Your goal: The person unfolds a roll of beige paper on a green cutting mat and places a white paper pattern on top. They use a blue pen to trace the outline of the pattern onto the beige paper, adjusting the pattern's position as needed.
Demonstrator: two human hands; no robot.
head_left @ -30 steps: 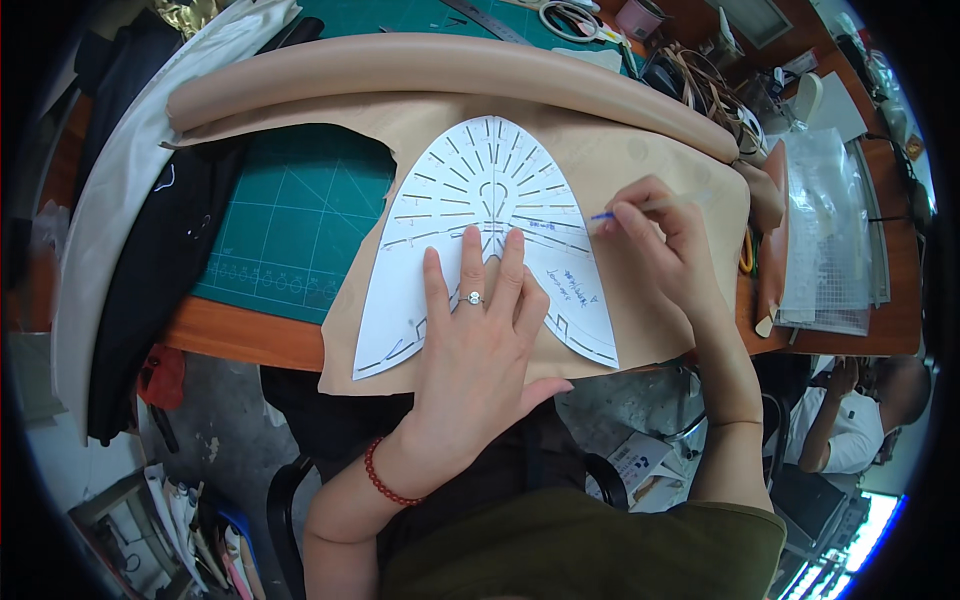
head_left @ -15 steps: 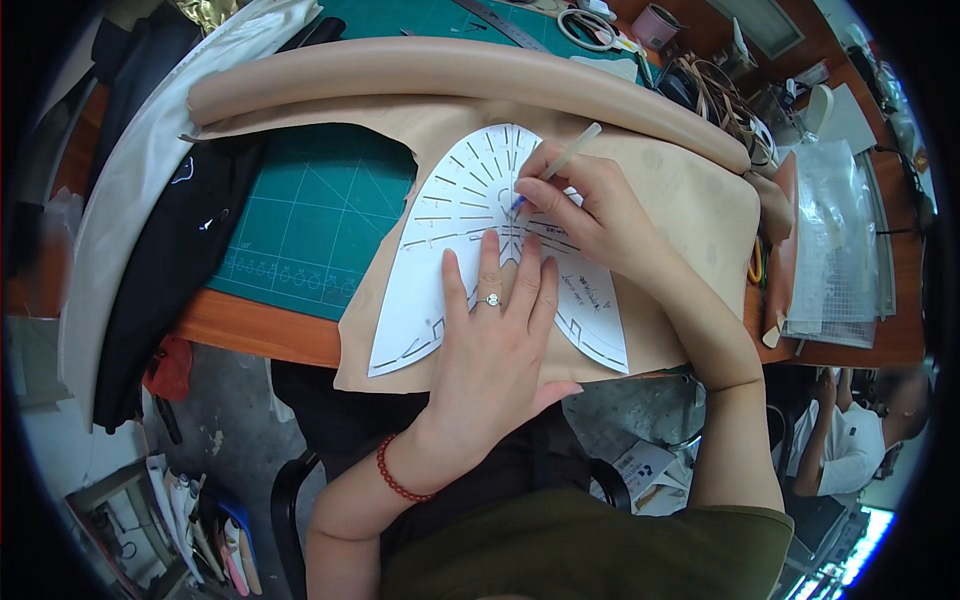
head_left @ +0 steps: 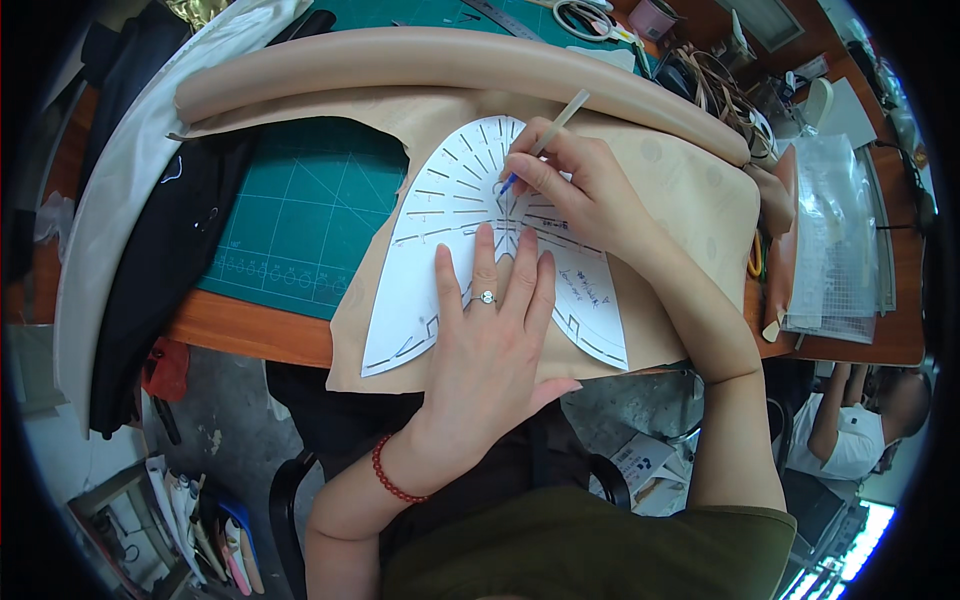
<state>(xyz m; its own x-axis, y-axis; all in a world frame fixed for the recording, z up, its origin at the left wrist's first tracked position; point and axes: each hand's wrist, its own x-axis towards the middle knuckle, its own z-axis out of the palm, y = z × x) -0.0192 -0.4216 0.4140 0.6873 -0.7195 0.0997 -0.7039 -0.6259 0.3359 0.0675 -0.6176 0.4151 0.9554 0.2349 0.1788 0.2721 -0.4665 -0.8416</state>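
A white paper pattern [head_left: 415, 270], curved like a wide arch and cut with rows of radiating slits, lies flat on a sheet of tan leather [head_left: 690, 230]. Spread over its lower middle, my left hand [head_left: 490, 340] presses it down with fingers apart. My right hand [head_left: 570, 180] grips a pen [head_left: 562, 120] with a pale barrel and a blue tip. That tip meets the pattern near its centre, among the slits, just above my left fingertips. Some handwriting and small marks show on the pattern's right part.
The leather's rolled end [head_left: 430, 65] runs along the far side. A green cutting mat [head_left: 300, 220] shows at left beside black and white material rolls [head_left: 130, 250]. Scissors [head_left: 585, 20] and a metal ruler [head_left: 500, 18] lie at the back. Clear plastic sheets [head_left: 830, 240] lie right; another person [head_left: 845, 430] sits beyond.
My right hand and the pen have shifted slightly left and up across the pattern. My left hand stays spread in nearly the same place. The whole view has tilted slightly.
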